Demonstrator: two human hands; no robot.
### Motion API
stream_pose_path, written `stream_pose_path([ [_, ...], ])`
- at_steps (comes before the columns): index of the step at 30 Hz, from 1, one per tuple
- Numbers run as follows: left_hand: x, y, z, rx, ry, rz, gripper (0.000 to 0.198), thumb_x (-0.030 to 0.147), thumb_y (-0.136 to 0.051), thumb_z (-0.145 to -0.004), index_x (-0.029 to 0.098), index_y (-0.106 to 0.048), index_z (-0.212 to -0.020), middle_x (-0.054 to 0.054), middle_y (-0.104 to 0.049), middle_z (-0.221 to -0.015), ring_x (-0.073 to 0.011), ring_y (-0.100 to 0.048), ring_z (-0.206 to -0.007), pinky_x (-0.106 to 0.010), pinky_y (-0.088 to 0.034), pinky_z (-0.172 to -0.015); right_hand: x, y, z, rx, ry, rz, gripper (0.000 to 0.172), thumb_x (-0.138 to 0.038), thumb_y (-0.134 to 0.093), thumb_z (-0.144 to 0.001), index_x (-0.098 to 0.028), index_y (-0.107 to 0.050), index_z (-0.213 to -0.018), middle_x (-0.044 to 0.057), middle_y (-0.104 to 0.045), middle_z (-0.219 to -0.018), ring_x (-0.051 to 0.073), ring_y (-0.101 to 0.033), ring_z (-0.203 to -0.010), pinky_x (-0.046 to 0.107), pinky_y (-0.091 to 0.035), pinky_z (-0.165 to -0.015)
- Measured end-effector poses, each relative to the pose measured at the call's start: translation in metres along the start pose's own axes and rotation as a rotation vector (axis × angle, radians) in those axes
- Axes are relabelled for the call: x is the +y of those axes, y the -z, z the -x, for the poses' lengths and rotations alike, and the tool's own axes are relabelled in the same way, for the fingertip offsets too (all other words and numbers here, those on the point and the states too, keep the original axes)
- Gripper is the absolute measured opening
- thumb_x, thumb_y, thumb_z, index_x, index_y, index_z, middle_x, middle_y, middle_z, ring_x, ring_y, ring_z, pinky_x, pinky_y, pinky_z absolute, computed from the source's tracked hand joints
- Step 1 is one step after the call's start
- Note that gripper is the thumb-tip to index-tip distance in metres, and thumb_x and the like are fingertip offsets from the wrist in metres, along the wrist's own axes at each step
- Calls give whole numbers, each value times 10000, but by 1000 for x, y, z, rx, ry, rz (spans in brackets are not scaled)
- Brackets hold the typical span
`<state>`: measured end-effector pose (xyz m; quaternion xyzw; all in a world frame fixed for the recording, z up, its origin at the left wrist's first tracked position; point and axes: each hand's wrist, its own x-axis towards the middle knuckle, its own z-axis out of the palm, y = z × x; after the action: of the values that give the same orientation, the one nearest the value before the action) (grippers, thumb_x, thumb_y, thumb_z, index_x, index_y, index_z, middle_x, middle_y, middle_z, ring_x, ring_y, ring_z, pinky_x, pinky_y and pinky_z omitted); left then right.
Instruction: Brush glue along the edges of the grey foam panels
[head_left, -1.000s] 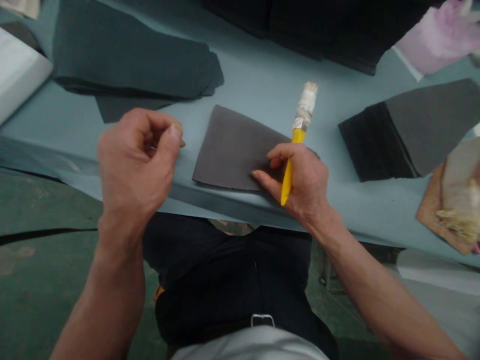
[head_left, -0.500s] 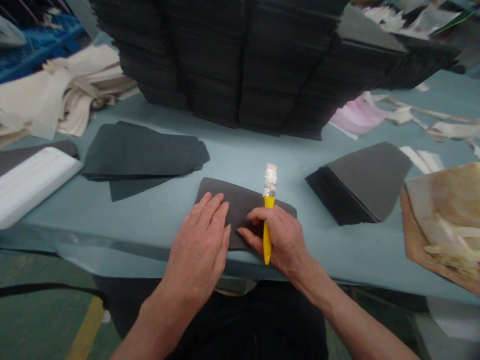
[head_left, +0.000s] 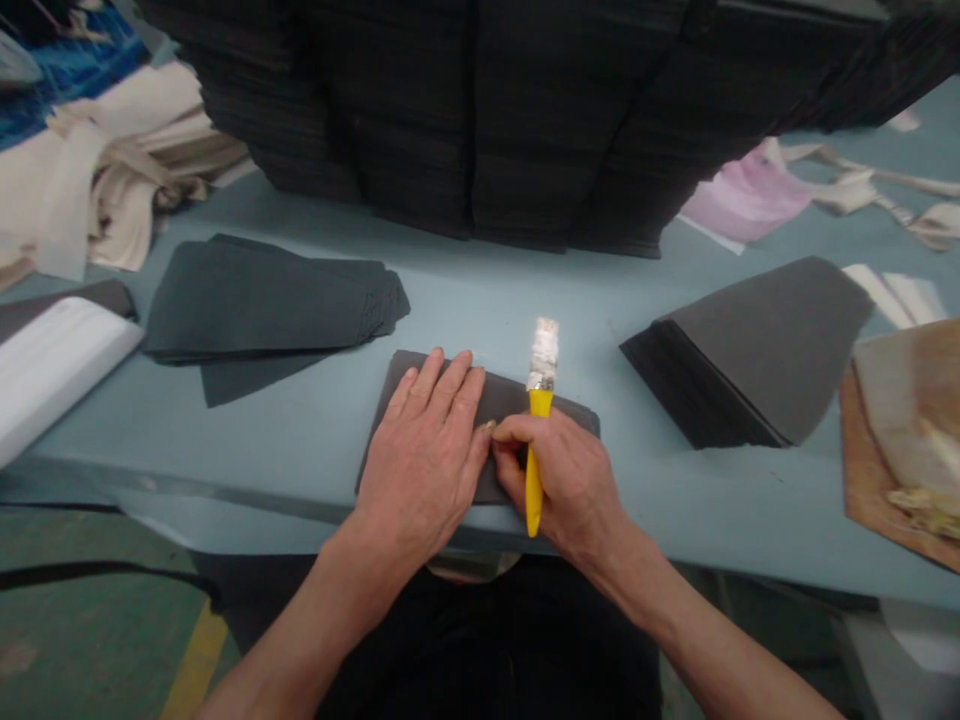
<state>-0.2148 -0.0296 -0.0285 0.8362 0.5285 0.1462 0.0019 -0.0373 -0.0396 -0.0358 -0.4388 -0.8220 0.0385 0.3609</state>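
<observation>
A dark grey sheet piece point(head_left: 491, 488) lies flat near the table's front edge, under both hands. My left hand point(head_left: 431, 435) rests on it with the fingers stretched out and the palm down. Beside it, my right hand point(head_left: 566, 470) holds a paintbrush point(head_left: 539, 410) with a yellow handle, its whitened bristles pointing away from me. The thumb and forefinger of that hand are pinched together on the dark piece. Whether they grip its surface is too small to tell. To the left lies a fanned pile of dark pieces point(head_left: 270, 305).
Tall dark stacks point(head_left: 480, 120) rise at the back of the table. A tilted stack of grey pieces point(head_left: 757, 350) lies right, beside a stained board point(head_left: 862, 460). Cream fabric strips point(head_left: 127, 170) and a white block point(head_left: 60, 370) are on the left; pink cloth point(head_left: 750, 195) lies back right.
My left hand has slid right and forward over the dark piece, closer to my right hand. My right thumb and forefinger have closed together; the brush stays in that hand.
</observation>
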Motion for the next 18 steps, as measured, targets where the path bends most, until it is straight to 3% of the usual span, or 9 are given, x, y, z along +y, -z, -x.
stream_pose_path([
  [4,-3,0,3,-14,60,-20,593,406,-343,-1104,87,-498,-1580,-186,-509,-1671,-387,-430,-1593,-595,-433,-1289,1,1,-1,-14,1,16,128,-130,-569,-1022,-245,-599,-1070,0,-724,-784,188,-657,-685,309,-504,-651],
  [9,-12,2,4,-15,183,-7,799,595,-230,-1097,11,-458,-1594,-259,-444,-1693,-454,-401,-1593,-639,-416,-1271,1,2,-1,-31,-11,12,121,-115,-575,-1018,-233,-601,-1019,-4,-709,-775,165,-628,-680,291,-492,-658],
  [18,-6,4,-1,-56,301,-35,872,602,-127,-1079,-25,-388,-1626,-298,-379,-1715,-484,-367,-1601,-725,-350,-1261,3,-3,0,-31,-34,-3,145,-147,-523,-1040,-224,-646,-1035,-1,-682,-790,160,-595,-710,293,-462,-688],
])
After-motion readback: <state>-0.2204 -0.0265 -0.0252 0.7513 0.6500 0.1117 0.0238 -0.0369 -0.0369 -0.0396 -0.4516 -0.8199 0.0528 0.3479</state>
